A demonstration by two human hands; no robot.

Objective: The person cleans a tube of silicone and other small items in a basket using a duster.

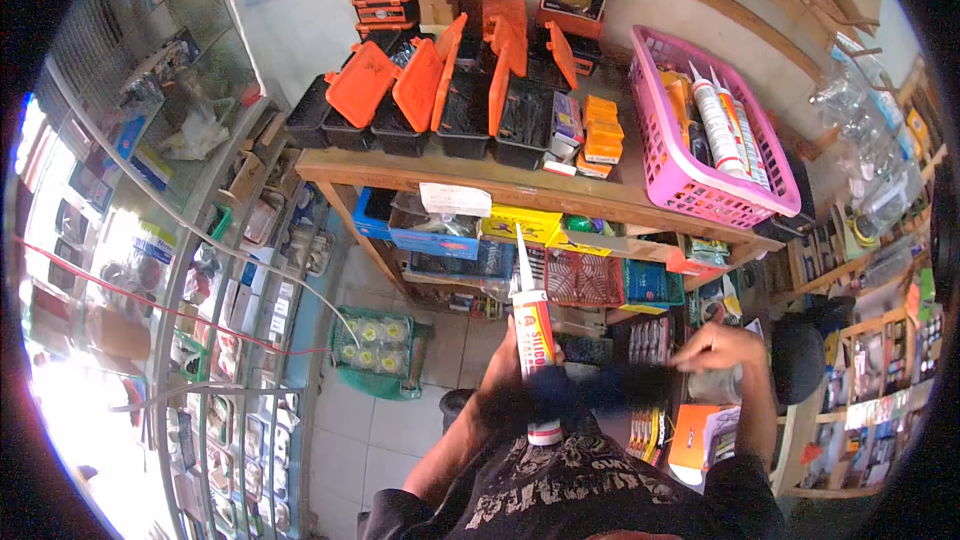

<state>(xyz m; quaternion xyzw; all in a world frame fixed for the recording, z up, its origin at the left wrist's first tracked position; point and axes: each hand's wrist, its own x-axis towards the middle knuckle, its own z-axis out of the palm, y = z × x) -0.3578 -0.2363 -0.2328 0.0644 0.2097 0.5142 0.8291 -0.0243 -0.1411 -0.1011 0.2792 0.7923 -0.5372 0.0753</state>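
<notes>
A silicone sealant cartridge [533, 322] stands nearly upright before my chest, its white nozzle pointing up. My left hand [504, 361] is closed around it from behind and the left side; the cartridge hides most of those fingers. A dark cloth [622, 388], blurred, crosses the lower part of the cartridge and stretches out to the right. The cloth's far end is pinched in the fingers of my right hand [724, 349], beside the shelf. More sealant cartridges [716, 120] lean in a pink plastic basket [712, 199] at the upper right.
A wooden shelf [450, 169] ahead bears black boxes with orange lids [364, 82] and small orange cartons [601, 131]. Below are bins, including a red basket [577, 277]. A green basket [379, 345] stands on the tiled floor. Glass display shelving [247, 300] runs along the left, with cables.
</notes>
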